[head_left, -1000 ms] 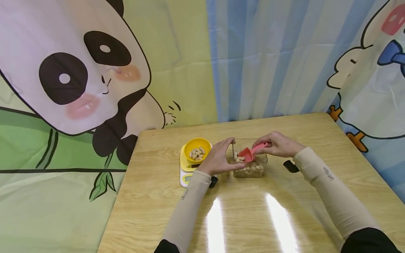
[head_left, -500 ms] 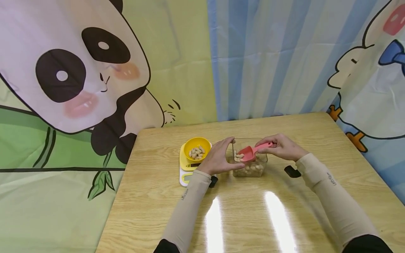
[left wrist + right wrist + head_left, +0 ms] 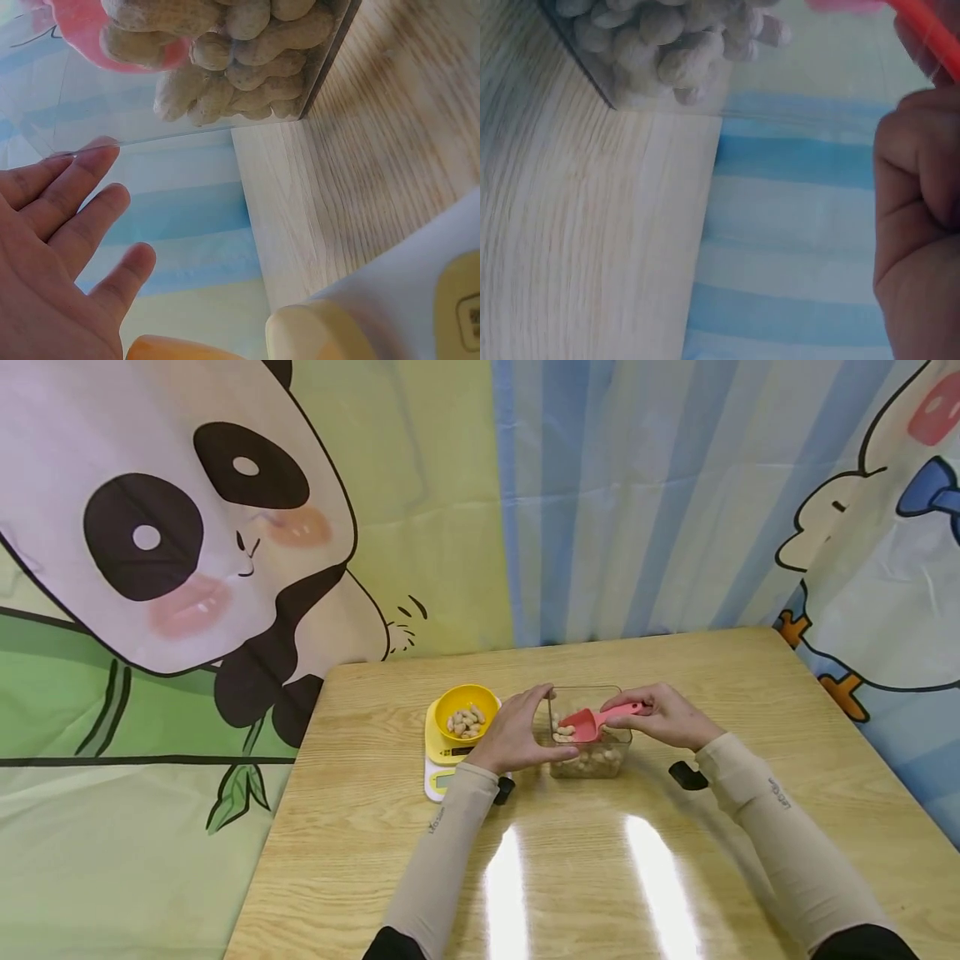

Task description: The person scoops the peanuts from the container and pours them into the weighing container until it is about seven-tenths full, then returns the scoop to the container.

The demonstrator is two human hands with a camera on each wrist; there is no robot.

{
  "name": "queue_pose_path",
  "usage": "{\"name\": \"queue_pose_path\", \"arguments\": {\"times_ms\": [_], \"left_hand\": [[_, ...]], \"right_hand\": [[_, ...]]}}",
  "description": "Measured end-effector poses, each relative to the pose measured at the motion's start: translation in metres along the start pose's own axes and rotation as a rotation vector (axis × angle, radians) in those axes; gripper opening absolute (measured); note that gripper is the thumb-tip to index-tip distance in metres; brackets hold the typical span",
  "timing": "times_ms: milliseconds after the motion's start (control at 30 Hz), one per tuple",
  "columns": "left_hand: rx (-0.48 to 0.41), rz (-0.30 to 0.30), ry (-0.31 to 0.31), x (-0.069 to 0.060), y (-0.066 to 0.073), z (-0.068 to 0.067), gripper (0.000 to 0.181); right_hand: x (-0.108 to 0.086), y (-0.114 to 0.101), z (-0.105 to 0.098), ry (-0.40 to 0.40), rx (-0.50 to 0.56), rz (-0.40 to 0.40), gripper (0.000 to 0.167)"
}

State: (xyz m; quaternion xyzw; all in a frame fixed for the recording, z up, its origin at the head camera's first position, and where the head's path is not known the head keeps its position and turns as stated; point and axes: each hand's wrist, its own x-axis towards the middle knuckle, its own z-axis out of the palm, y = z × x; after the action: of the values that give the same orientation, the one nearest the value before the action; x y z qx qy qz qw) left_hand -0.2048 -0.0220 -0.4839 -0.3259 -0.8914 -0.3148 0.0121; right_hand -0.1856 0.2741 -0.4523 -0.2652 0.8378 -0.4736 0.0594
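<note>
Well, a clear squarish box [image 3: 105,109] holds knobbly peanuts [image 3: 247,56].

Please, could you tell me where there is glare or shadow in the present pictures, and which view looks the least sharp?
Head view: two bright glare streaks on the table, a soft shadow beside the right sleeve; left wrist view: peanuts fairly clear through the box; right wrist view: softest, with peanuts greyish and hazy.
</note>
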Motion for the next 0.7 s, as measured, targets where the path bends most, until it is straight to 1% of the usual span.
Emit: {"name": "queue_pose_path", "arguments": {"times_ms": [100, 200, 367, 567, 700], "left_hand": [[-0.011, -0.001, 0.000, -0.0015, 0.0002, 0.0020, 0.107], [-0.011, -0.011, 0.005, -0.0028, 0.0004, 0.0029, 0.108], [0.012, -0.023, 0.001, -0.0018, 0.0005, -0.0011, 0.108], [0.003, -0.017, -0.008, -0.0009, 0.0002, -0.0012, 0.108], [0.002, -0.017, -0.007, -0.0004, 0.0000, -0.0016, 0.108]], "right_hand": [[-0.0015, 0.0021, 0.0000, 0.003, 0.023, 0.009, 0.020], [-0.0004, 0.0023, 0.0015, 0.016, 0.018, 0.028, 0.020], [0.0012, 0.0027, 0.0054, 0.045, 0.015, 0.052, 0.020], [-0.0003, 0.0079, 0.0049, 0.063, 0.103, 0.056, 0.020], [-0.0015, 0.0101, 0.0036, 0.079, 0.142, 0.068, 0.021]]}}
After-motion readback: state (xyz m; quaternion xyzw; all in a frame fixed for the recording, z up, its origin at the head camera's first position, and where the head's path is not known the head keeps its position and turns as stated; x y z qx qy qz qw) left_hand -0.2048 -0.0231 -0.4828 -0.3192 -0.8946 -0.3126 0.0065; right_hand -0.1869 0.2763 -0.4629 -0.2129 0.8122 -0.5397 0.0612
